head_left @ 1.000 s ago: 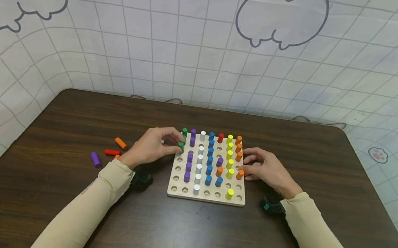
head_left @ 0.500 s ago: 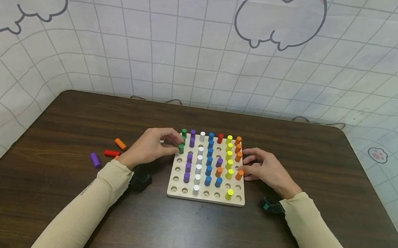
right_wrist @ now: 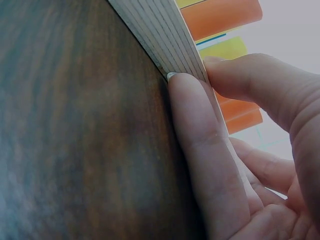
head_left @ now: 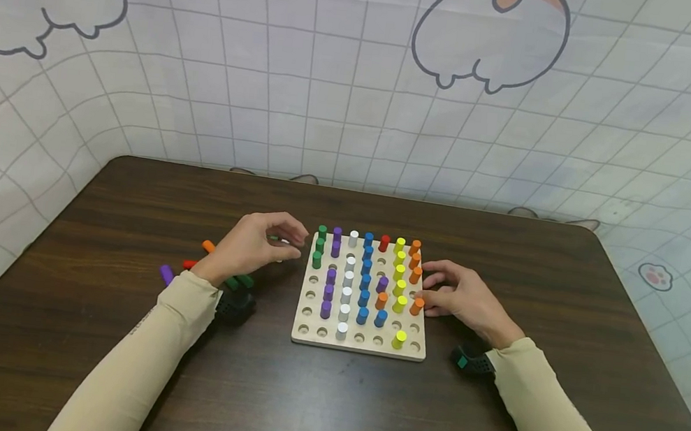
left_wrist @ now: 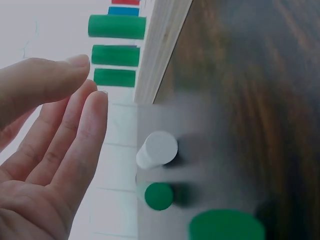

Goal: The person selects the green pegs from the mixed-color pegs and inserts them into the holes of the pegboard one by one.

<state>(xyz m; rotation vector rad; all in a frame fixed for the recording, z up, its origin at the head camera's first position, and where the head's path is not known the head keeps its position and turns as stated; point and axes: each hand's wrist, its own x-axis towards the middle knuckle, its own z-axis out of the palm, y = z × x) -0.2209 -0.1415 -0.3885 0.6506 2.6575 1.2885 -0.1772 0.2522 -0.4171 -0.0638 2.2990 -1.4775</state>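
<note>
A wooden pegboard (head_left: 349,342) lies flat on the table, with colored pegs standing in columns. Three green pegs fill the far end of its leftmost column; the nearest of these is a green peg (head_left: 317,260). Just left of it is my left hand (head_left: 247,244), apart from the board, thumb and fingers spread with nothing between them. At the right edge, my right hand (head_left: 468,300) pinches the board; in the right wrist view its thumb is on top and its index finger (right_wrist: 200,120) lies along the side, near an orange peg (right_wrist: 222,17).
Loose pegs lie left of the board: an orange peg (head_left: 208,246), a red peg (head_left: 189,264), a purple peg (head_left: 166,274) and green pegs (head_left: 244,280). A white peg (left_wrist: 161,146) shows in the left wrist view. Behind the table (head_left: 337,411) hangs a gridded cloth (head_left: 332,102).
My left hand has let go of the third green peg, which stays upright in the board, and has drawn back to the left. My right hand stays at the board's edge.
</note>
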